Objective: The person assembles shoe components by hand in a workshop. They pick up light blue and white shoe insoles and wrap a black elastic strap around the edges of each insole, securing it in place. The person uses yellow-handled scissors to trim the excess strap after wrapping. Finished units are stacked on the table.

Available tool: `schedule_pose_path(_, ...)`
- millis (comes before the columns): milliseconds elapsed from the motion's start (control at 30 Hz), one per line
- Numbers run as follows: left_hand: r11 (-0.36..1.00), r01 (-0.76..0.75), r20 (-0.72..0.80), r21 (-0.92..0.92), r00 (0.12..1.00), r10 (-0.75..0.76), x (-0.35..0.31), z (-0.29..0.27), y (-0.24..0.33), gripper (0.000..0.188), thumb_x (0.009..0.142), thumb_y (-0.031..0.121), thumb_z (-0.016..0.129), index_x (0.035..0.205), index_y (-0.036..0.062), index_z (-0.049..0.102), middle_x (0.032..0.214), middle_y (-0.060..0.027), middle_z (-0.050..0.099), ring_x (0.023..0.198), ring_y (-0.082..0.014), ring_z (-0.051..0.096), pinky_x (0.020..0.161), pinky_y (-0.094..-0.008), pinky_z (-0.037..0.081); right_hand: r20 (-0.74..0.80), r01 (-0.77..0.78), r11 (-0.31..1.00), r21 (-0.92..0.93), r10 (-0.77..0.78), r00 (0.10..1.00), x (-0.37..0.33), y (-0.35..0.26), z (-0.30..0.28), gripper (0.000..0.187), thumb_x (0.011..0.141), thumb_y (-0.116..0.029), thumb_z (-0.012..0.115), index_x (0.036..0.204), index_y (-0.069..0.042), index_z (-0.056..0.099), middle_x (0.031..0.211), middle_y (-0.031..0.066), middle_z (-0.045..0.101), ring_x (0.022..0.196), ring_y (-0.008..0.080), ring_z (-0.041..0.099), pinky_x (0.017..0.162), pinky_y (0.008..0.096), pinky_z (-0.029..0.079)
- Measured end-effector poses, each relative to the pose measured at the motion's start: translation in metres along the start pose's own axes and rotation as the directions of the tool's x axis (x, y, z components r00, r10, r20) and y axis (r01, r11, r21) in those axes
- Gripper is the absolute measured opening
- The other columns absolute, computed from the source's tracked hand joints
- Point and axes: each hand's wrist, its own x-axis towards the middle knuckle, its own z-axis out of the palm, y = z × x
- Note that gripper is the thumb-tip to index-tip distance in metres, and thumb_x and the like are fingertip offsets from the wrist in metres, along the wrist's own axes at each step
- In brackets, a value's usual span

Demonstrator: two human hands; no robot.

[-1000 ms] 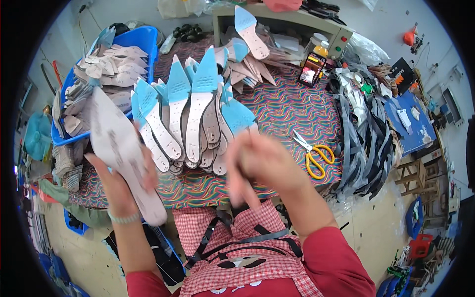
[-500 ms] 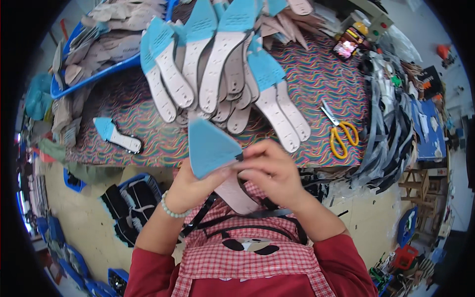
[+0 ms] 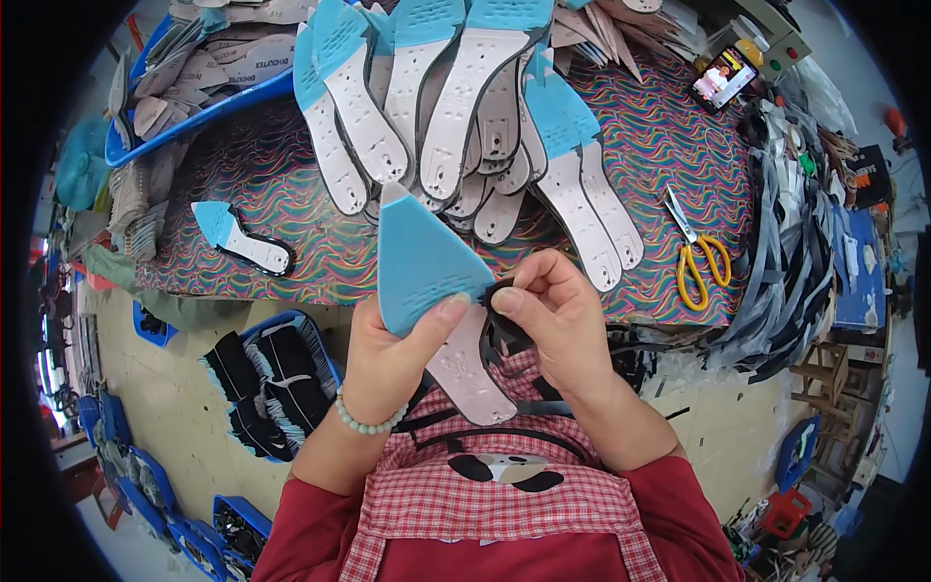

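Observation:
My left hand (image 3: 388, 364) grips a shoe insole (image 3: 427, 257) with a pointed blue front and a pale heel, thumb pressed on the blue face near its lower edge. The pointed end tilts up and away from me, and the heel hangs over my apron. A black strip (image 3: 502, 335) runs along the insole's right edge by the waist. Between thumb and fingers, my right hand (image 3: 562, 325) pinches this strip right at the edge. Part of the strip is hidden behind my fingers and the insole.
Similar insoles (image 3: 456, 107) lie piled at the table's far middle; one small insole (image 3: 242, 240) lies left. Yellow-handled scissors (image 3: 700, 252), a phone (image 3: 724, 80) and hanging dark strips (image 3: 776, 242) are to the right. A blue crate (image 3: 208, 121) holds brown pieces.
My right hand's fingers have closed on the black strip, more of which now shows beside the insole. The insole has turned slightly, and the whole view has shifted a little.

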Motion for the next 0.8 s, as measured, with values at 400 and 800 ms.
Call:
schedule_pose_path(400,0.969,-0.245,0.459,-0.012,0.860,0.223,0.029,-0.006,0.015,0.046,0.094,0.034,0.048,0.116,-0.0053,0.056,0.122,-0.0214,0.054,0.113,-0.0323,0.054,0.099,-0.0436,0.039,0.413,0.262,0.783,-0.564,-0.007,0.911,0.001,-0.029,0.004,0.024,0.096,-0.018,0.049,0.106,0.002,0.059,0.097,0.0105,0.061,0.087,0.0201,0.058,0.081,0.0337,0.046)
schedule_pose_path(800,0.970,-0.137,0.263,-0.200,0.946,0.188,-0.002,0.006,0.023,0.047,0.096,0.034,0.048,0.122,-0.0054,0.051,0.099,-0.0202,0.061,0.082,-0.0261,0.061,0.078,-0.0385,0.050,0.252,0.314,0.838,-0.447,-0.219,0.943,-0.029,0.004,-0.002,0.009,0.079,-0.007,0.070,0.081,0.000,0.066,0.091,0.0064,0.059,0.085,0.0156,0.056,0.075,0.0274,0.044)
